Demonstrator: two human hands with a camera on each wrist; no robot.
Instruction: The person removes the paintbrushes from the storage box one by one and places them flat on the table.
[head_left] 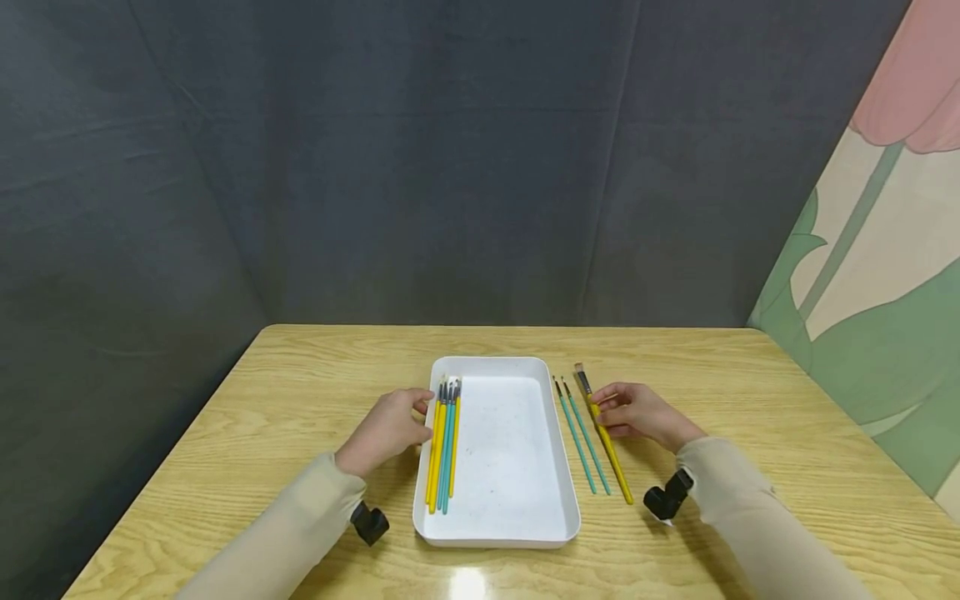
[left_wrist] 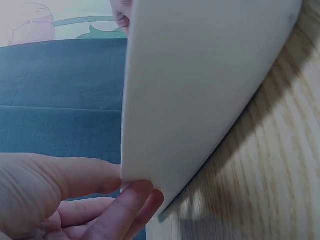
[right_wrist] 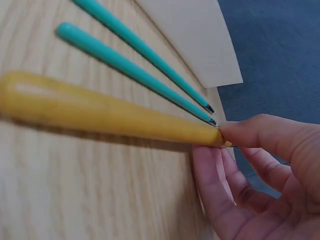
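A white rectangular tray (head_left: 517,467) stands on the table, with several yellow and teal paintbrushes (head_left: 447,450) lying side by side along its left wall. My left hand (head_left: 388,427) pinches that left wall by the rim; the left wrist view has its fingers (left_wrist: 131,200) against the outer face. To the right of the tray lies a thick yellow paintbrush (head_left: 615,458), bristles pointing away from me. My right hand (head_left: 637,414) grips it partway along the handle, between thumb and fingers. Two thin teal paintbrushes (head_left: 588,442) lie on the table between the tray and the yellow one.
Everything stands on a light wood-grain table (head_left: 300,392). Behind it hangs a dark grey cloth (head_left: 480,167), and a wall painted with a flower (head_left: 885,250) rises at the right. Both sleeved wrists carry small black cameras (head_left: 369,523).
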